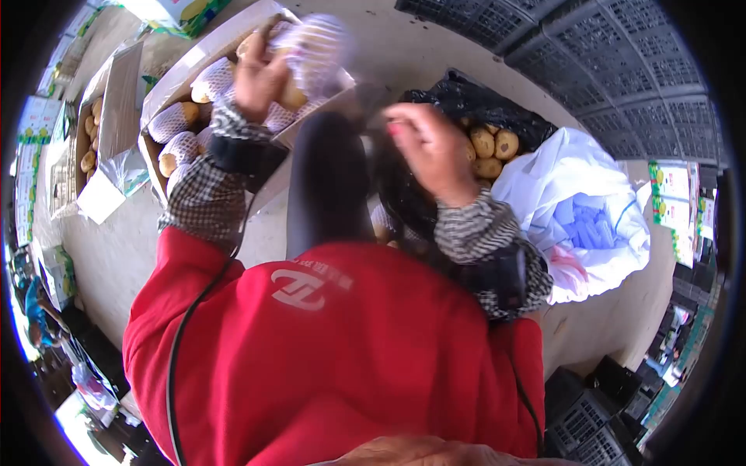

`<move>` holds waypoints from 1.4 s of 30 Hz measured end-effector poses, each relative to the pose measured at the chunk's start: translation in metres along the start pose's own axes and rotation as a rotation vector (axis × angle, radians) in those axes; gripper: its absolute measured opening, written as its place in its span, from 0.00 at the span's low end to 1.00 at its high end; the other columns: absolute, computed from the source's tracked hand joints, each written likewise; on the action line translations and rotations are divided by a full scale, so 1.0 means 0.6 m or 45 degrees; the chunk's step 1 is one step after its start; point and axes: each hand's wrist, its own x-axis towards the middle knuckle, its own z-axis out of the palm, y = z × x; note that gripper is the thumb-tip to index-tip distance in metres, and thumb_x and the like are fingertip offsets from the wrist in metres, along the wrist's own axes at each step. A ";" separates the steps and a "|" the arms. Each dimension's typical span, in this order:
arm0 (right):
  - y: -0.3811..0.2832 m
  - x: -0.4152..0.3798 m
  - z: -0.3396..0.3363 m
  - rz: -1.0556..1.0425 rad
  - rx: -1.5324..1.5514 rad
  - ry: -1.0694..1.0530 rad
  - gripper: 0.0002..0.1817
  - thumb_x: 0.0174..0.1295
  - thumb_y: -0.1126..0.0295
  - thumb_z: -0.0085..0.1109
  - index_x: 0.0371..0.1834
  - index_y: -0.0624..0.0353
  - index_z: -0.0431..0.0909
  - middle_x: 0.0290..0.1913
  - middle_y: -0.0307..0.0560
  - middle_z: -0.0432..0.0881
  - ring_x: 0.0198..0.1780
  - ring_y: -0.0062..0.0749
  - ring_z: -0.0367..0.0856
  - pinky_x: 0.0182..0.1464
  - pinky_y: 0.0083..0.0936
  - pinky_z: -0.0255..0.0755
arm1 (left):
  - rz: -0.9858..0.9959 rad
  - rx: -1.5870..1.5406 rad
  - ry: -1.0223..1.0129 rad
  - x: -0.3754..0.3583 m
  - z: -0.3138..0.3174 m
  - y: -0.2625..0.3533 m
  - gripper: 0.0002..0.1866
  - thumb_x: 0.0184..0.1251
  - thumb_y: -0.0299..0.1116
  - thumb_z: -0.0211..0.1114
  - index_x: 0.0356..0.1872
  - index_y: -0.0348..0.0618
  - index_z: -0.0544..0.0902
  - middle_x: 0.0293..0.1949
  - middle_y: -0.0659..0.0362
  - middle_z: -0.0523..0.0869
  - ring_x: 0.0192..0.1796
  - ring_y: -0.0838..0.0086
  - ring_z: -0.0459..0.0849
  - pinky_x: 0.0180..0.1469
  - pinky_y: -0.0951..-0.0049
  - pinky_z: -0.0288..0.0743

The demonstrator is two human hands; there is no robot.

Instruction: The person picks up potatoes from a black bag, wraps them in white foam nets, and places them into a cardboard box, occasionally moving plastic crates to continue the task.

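My left hand (260, 81) is over the open carton (175, 89), its fingers against a yellow-brown fruit in a white foam net (315, 50), which is blurred by motion. Other netted fruits (180, 147) lie in that carton. My right hand (435, 151) is held above the black plastic bag, fingers apart and slightly blurred, with a small red spot near its fingertips. Bare yellow-brown fruits (487, 147) sit within the black plastic (474, 101), just right of this hand.
A white plastic bag (559, 179) with bluish-purple foam pieces (587, 225) stands at the right. Black crates (622, 62) are stacked at the upper right. At the left is another carton (120, 116) with fruits. A person (39, 311) shows at the far left edge.
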 end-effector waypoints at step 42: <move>0.164 -0.379 -0.428 0.880 -0.575 0.769 0.19 0.52 0.81 0.52 0.49 0.57 0.69 0.41 0.39 0.76 0.37 0.22 0.74 0.37 0.17 0.69 | 0.168 1.349 -1.751 -0.021 0.518 -0.298 0.56 0.28 0.48 0.73 0.61 0.38 0.52 0.56 0.38 0.64 0.59 0.47 0.62 0.62 0.60 0.55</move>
